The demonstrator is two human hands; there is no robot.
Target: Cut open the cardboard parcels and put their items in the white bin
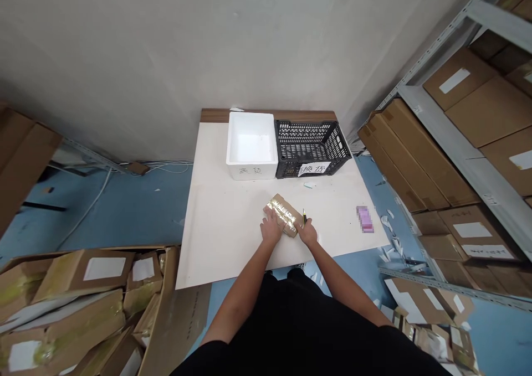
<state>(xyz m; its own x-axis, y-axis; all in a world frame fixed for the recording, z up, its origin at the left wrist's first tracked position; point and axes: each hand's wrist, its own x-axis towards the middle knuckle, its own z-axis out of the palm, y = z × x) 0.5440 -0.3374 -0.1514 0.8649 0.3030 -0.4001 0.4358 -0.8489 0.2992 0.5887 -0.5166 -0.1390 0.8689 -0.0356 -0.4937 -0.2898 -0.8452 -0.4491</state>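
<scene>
A small brown cardboard box (pixel 287 211) wrapped in shiny tape lies on the white table (pixel 224 226). My left hand (pixel 271 227) rests on its left end, fingers curled over the box. Just right of the box, my right hand (pixel 308 233) is closed round a thin dark tool with a yellow tip (pixel 304 216), its point up beside the box's right end.
A white foam box (pixel 251 168) and a black plastic crate (pixel 311 146) with a paper label stand at the table's back. A purple item (pixel 365 219) lies at the right edge. Shelves of cartons stand on the right; a large carton of packages (pixel 83 304) sits at lower left.
</scene>
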